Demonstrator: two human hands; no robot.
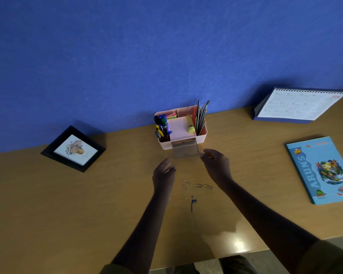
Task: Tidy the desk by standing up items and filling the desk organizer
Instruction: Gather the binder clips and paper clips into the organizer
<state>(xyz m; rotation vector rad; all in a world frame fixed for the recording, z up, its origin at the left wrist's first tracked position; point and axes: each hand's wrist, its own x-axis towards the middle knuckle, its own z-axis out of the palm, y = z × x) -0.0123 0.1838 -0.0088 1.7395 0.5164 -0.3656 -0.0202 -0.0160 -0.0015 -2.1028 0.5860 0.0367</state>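
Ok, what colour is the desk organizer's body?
The desk organizer is pale pink, its open front drawer translucent grey; head view.

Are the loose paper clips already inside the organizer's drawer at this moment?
No, the paper clips lie on the bare desk, nearer the person than the pulled-out drawer of the organizer.

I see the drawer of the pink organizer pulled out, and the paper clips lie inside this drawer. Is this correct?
Not quite. The drawer of the pink organizer is pulled out, but the paper clips lie on the desk, in front of the drawer and nearer to the person. The head view shows this.
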